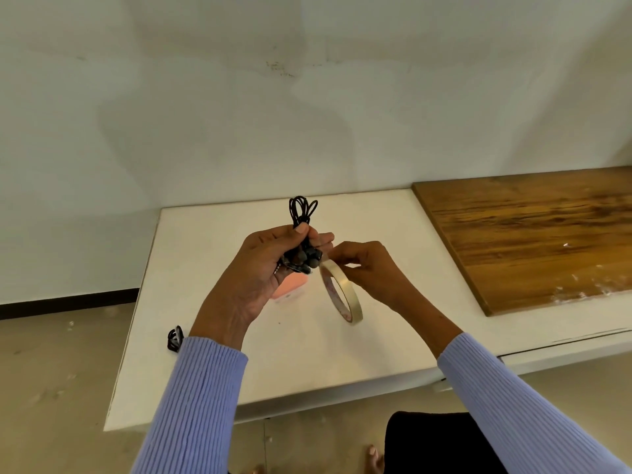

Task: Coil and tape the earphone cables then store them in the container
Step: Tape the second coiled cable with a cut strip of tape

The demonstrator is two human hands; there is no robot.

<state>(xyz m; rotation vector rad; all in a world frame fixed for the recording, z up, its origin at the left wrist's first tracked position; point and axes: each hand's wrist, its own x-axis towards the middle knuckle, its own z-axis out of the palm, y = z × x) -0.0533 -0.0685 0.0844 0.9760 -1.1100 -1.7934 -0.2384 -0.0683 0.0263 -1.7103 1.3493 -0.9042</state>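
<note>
Head view: taping step in hand; the left hand (273, 265) grips the coiled earphone cable (302, 230) above the white worktop (307, 354), while the right hand (367, 268) pinches the tape roll (342, 290) just beside it. Next move, judged: draw tape free and wrap the bundle. Cable is black, its loops fanning above the fist, earbuds bunched below the thumb; a second dark coil (175, 338) lies at the worktop's left edge
</note>
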